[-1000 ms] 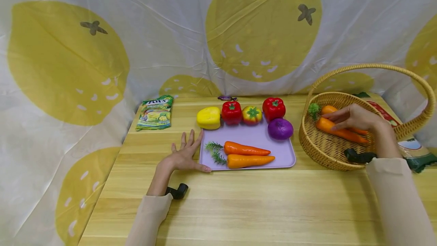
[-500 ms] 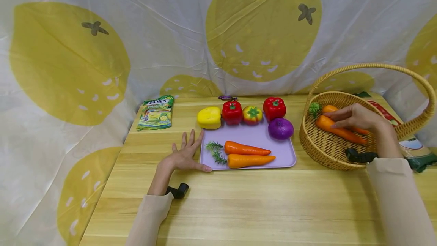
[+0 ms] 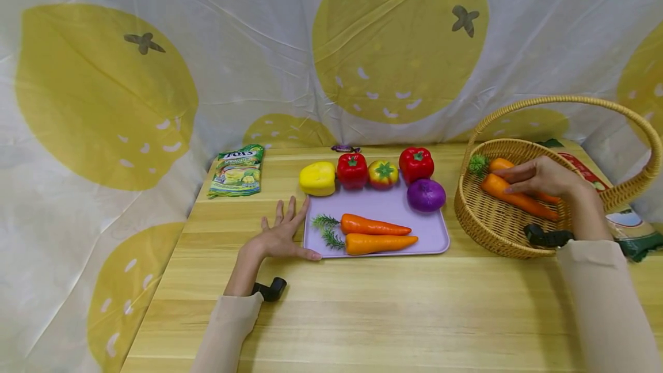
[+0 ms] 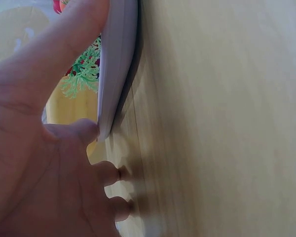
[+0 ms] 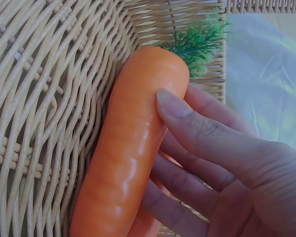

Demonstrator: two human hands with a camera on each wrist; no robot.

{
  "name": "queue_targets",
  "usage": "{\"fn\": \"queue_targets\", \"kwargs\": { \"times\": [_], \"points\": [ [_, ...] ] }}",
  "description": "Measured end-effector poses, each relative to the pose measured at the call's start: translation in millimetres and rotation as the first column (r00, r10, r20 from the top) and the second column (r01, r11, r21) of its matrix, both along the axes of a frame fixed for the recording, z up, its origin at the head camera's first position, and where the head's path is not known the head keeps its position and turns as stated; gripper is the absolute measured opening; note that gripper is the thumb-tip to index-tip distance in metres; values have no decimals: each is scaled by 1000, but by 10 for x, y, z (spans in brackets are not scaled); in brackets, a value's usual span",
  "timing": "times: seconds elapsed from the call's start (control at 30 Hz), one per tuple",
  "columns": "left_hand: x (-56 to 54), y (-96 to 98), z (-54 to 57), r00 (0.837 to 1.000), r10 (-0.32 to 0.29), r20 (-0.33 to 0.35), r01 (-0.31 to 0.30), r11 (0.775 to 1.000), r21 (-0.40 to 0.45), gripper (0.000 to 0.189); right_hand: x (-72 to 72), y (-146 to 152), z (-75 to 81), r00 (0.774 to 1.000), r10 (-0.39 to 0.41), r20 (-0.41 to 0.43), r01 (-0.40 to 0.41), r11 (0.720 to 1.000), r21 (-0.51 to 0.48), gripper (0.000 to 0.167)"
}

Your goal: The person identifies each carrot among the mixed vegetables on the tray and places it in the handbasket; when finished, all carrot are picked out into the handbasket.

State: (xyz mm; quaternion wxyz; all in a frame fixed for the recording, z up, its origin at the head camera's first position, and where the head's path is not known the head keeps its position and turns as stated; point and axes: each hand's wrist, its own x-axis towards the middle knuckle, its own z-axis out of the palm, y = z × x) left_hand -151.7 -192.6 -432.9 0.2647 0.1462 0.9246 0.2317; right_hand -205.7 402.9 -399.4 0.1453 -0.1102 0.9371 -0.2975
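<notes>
In the basket [image 3: 479,235] on the right, my right hand [image 3: 551,180] holds an orange carrot [image 5: 126,133]. The right wrist view has the thumb on the carrot's near side and the fingers behind it. A second carrot [image 3: 499,164] lies beside it, mostly covered by the hand; green leaves [image 3: 477,166] show at the basket's left wall. My left hand [image 3: 277,239] is spread at the left edge of a lilac tray [image 3: 373,203], thumb and fingertips touching the rim. Two leafy carrots [image 3: 375,225] lie along the tray's front.
Along the tray's back sit a yellow pepper [image 3: 317,179], two red peppers [image 3: 352,171], a small red-yellow fruit or vegetable [image 3: 383,174] and a purple onion [image 3: 426,195]. A candy bag [image 3: 236,171] lies back left. Packets [image 3: 629,226] lie behind the basket, whose tall handle [image 3: 559,101] arches above.
Both hands have stayed almost still. The carrot in my right hand has shifted very slightly inside the basket.
</notes>
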Motion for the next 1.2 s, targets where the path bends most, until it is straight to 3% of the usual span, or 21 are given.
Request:
{"fn": "queue_targets", "kwargs": {
  "times": [0.23,0.53,0.87,1.2],
  "points": [
    [-25,-29,-98,1000,0,-27,0,1000,10,142,5,-4,-7,1000,-11,10,11,1000,0,47],
    [9,-17,-25,1000,1,-7,-1,1000,23,141,21,-24,-11,999,3,-49,-4,1000,-30,44],
    [-23,-44,-136,1000,12,-26,-12,1000,7,145,38,-9,2,998,7,-67,-10,999,-34,44],
    [18,19,47,1000,-5,2,5,999,-40,135,39,-1,-10,998,-1,-65,-2,999,-42,44]
  ]
}}
